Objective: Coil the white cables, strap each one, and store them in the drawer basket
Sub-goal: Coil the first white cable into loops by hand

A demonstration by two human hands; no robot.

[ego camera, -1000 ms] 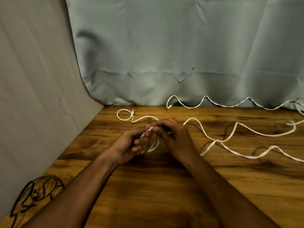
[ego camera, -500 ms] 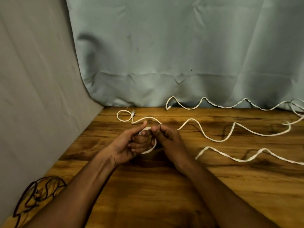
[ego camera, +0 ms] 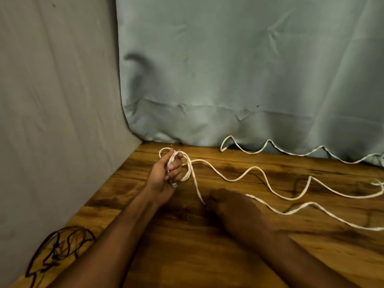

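Cable half coiled on wooden table

White cable (ego camera: 257, 170) looped round curled left-hand fingers (ego camera: 175, 166), rest trailing rightward across table (ego camera: 207, 256). Left hand (ego camera: 164, 175) gripping coil; right hand (ego camera: 230, 206) blurred, finger state impossible to tell. Second cable (ego camera: 270, 145) beyond, along curtain (ego camera: 249, 69).

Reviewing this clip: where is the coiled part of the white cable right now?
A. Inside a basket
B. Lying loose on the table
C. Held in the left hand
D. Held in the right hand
C: the left hand grips a few loops of the white cable above the table, while the right hand, blurred, sits lower down by the cable's trailing length.
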